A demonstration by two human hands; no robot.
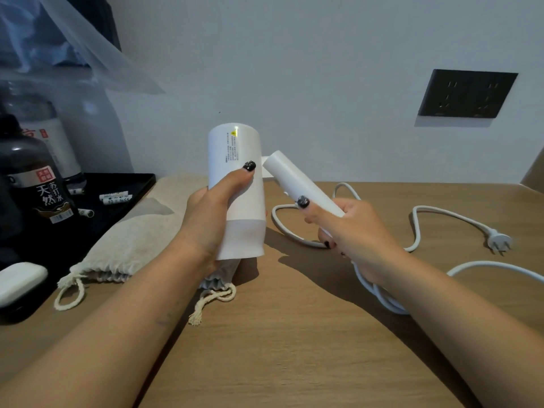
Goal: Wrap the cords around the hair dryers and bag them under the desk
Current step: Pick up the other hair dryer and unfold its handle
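A white hair dryer [235,154] is held up above the wooden desk [294,334]. My left hand [212,219] grips its barrel, thumb across the front. My right hand [350,231] grips the folding handle [294,181], which angles away from the barrel. The white cord [441,214] runs from under my right hand in loose loops over the desk to a plug [499,242] at the right. A beige drawstring bag [141,234] lies flat on the desk behind and under my left hand.
A black tray [117,184] at the left holds dark bottles [32,178] and several small batteries. A white case [20,279] lies at the tray's near corner. A dark socket panel [468,94] sits on the wall at the right. Clear plastic hangs at the upper left.
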